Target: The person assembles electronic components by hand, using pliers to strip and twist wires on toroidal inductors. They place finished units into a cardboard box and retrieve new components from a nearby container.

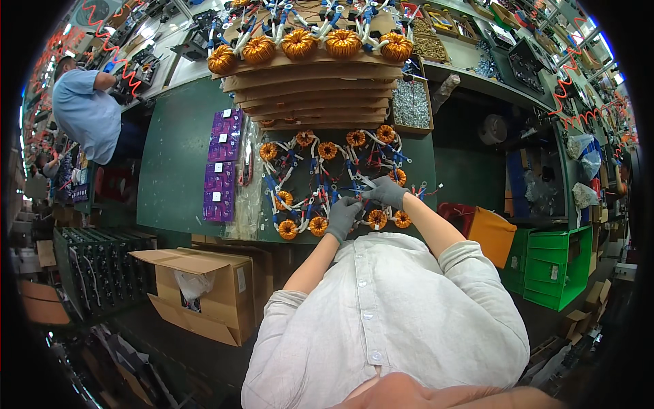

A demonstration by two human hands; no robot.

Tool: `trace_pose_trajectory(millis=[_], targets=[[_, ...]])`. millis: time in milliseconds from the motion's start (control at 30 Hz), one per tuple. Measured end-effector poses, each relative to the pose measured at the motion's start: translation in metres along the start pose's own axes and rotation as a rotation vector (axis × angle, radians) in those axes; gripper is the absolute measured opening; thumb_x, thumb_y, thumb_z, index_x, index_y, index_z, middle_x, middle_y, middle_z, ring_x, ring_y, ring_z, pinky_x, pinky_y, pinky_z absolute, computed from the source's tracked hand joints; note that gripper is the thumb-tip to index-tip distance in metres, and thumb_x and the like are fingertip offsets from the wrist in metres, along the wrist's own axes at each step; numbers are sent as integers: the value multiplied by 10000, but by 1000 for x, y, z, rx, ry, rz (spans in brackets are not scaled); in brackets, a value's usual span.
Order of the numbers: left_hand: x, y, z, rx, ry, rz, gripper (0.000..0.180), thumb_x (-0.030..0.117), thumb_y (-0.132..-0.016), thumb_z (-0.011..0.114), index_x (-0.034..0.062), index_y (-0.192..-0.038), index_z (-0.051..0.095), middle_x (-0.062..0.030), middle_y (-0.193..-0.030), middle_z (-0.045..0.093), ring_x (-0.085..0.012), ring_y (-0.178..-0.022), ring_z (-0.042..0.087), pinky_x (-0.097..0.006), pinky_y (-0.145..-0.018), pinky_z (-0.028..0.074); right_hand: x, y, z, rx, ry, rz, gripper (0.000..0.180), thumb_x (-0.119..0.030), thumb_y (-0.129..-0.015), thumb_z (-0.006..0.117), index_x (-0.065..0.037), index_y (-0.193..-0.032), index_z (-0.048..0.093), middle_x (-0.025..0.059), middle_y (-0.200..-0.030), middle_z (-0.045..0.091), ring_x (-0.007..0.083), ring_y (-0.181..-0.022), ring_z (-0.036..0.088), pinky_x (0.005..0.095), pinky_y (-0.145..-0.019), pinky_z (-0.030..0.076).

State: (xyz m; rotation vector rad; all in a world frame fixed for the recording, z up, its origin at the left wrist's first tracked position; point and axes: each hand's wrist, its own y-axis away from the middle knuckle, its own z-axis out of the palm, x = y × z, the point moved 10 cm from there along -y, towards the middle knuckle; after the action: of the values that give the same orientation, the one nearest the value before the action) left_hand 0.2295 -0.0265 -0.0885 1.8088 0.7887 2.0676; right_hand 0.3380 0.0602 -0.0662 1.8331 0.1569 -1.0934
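Note:
Several copper-wound toroid coils (328, 150) with white and blue leads lie on the green table in front of me. My right hand (387, 193), in a grey glove, is closed on a white lead (368, 182) with a metal lug. Also gloved in grey, my left hand (343, 217) has its fingers bent together among the leads, just left of and nearer than the right. What its fingertips hold is too small to make out. One coil (377, 218) sits close below the right hand, and another coil (318, 225) lies left of my left hand.
Layered cardboard sheets (310, 82) with larger coils on top stand at the back. Left of the coils are purple circuit boards (219, 190) and a red-handled tool (247, 163). A bin of metal fasteners (411, 105) stands back right; an open carton (201, 286) is lower left.

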Motion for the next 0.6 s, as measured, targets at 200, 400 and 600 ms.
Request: trace_pose_trajectory(millis=[200,400,600], targets=[[-6,-2,0,-3,36,1,190,194,-844,627,18,-913,612,-55,-730,623,-112,-534,570,-238,-413,457,3,2,-5,-4,-80,53,161,-202,-834,673,-44,-826,643,5,-609,543,87,-501,451,248,-455,350],[5,0,2,19,4,-14,213,222,-849,641,21,-912,613,-51,-724,622,-108,-531,568,-238,-407,458,2,-4,8,-38,19,-38,156,-189,-835,664,-34,-834,650,15,-620,557,92,-529,478,254,-489,370],[6,1,3,-16,13,-3,178,177,-842,626,13,-909,616,-50,-697,613,-107,-526,562,-236,-420,465,1,1,-2,21,5,15,152,-198,-854,642,-48,-826,635,0,-615,538,86,-528,467,250,-488,369]])
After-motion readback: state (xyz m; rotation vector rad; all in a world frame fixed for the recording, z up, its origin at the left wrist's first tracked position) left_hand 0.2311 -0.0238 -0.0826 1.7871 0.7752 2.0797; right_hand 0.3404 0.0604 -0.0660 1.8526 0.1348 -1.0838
